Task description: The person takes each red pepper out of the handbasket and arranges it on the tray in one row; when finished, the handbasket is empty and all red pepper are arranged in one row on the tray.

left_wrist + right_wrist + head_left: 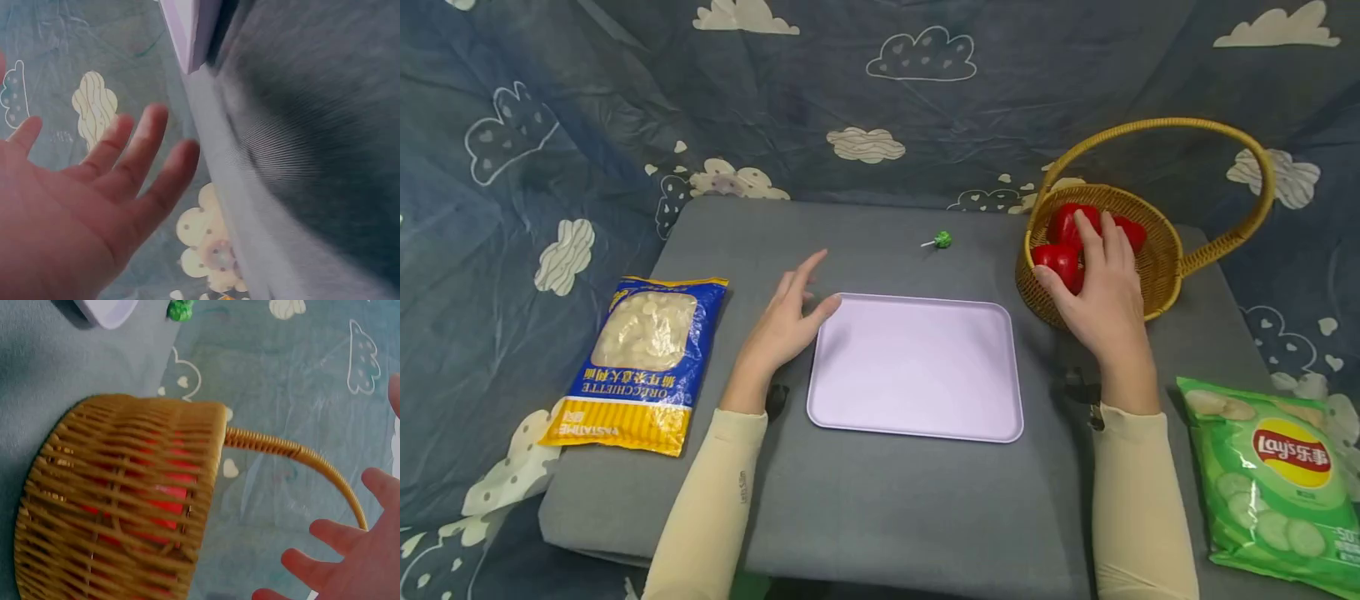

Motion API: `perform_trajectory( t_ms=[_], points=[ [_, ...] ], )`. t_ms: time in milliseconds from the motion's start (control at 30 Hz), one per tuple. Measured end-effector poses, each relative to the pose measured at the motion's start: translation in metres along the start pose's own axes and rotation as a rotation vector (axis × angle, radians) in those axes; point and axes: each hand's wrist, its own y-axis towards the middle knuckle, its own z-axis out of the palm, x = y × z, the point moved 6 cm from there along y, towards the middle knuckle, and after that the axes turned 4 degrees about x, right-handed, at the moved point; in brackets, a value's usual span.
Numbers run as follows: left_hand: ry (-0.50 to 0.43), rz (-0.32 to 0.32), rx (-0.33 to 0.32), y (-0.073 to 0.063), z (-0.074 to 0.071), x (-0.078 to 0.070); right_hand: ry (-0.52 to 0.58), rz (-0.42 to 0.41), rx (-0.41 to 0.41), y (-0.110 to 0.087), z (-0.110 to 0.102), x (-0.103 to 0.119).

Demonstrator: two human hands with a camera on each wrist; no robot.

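Observation:
My right hand (1105, 287) is over the near side of the wicker basket (1161, 250), its fingers spread above three glossy red, apple-like fruits (1060, 265). In the right wrist view, that hand (356, 550) is beyond the basket's rim and holds nothing, while the red shows through the weave (125, 506). My left hand (786, 321) hovers by the upper left corner of a pale purple tray (917, 367), fingers extended and grasping nothing. The left wrist view shows its palm and fingers (147, 147) apart from the tray's corner (190, 37).
Behind the tray lies a green-wrapped lollipop (942, 240). A blue and yellow bag of orecchiette pasta (647, 333) lies at the left, and a green Lay's chip bag (1262, 492) at the right. The basket's tall handle (1157, 123) arches above its opening. Cloud-patterned cloth (917, 108) hangs behind the grey table.

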Motion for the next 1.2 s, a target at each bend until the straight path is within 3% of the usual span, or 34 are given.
perform_trajectory(
  t_ms=[133, 333, 500, 667, 867, 1200],
  points=[
    [-0.084, -0.003, 0.042, -0.005, 0.005, 0.006, 0.073, 0.008, -0.066, -0.002, -0.010, -0.013],
    [-0.080, -0.027, 0.119, -0.015, 0.011, 0.019, 0.270, 0.016, -0.147, -0.003, -0.022, -0.036],
    [-0.075, -0.028, 0.166, -0.024, 0.013, 0.026, 0.468, 0.081, -0.179, 0.000, -0.026, -0.059],
    [-0.073, -0.077, 0.255, -0.030, 0.020, 0.032, 0.586, 0.162, -0.149, 0.001, -0.026, -0.076],
    [-0.104, -0.147, 0.350, -0.038, 0.026, 0.037, 0.654, 0.214, -0.035, 0.007, -0.018, -0.082],
    [-0.120, -0.220, 0.482, -0.046, 0.038, 0.041, 0.656, 0.283, 0.062, 0.013, -0.009, -0.087]
  ],
)
